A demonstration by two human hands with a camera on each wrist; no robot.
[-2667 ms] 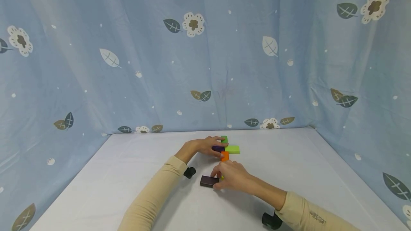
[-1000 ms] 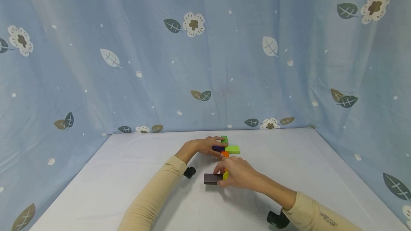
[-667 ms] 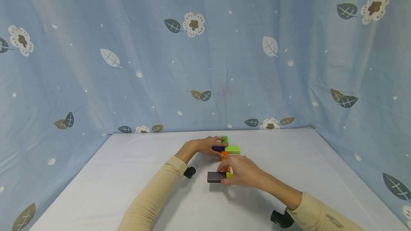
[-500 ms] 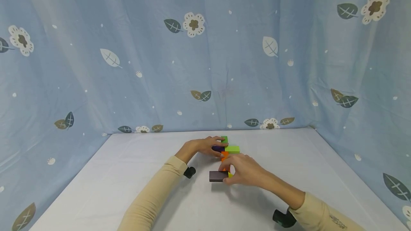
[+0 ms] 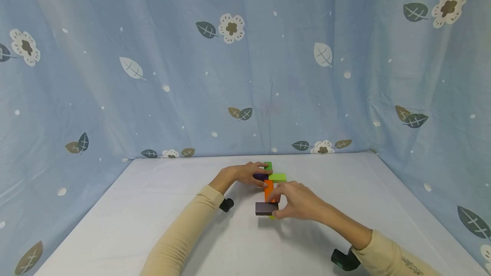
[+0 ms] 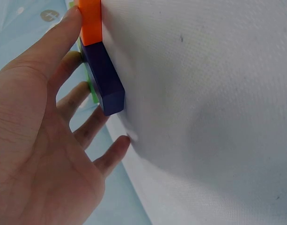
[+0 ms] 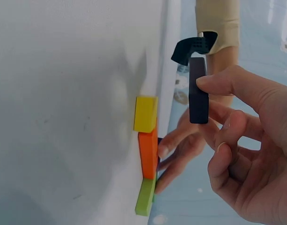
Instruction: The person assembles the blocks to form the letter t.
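A dark brown rectangular block [image 5: 265, 209] is pinched between the thumb and fingers of my right hand [image 5: 299, 202]. It hangs in the air, above the tabletop near the yellow block [image 7: 145, 114]. Beyond the yellow block lies an orange block [image 5: 269, 187], then a lime block [image 5: 278, 178] to the right, a dark blue block [image 6: 104, 77] to the left and a green block [image 5: 268, 165] at the far end. My left hand [image 5: 246, 174] rests over this group with spread fingers. Its thumb touches the orange block; the fingertips reach the dark blue and green blocks.
A white cloth-covered table [image 5: 172, 208] extends around the blocks. A blue curtain [image 5: 245, 76] with leaf and flower prints stands along its back and sides. Black wrist devices hang under the left sleeve [image 5: 180, 229] and right sleeve [image 5: 391, 254].
My right hand has carried the dark block rightward and farther from me, and the block has turned level. More of the orange block shows. The left hand has stayed put.
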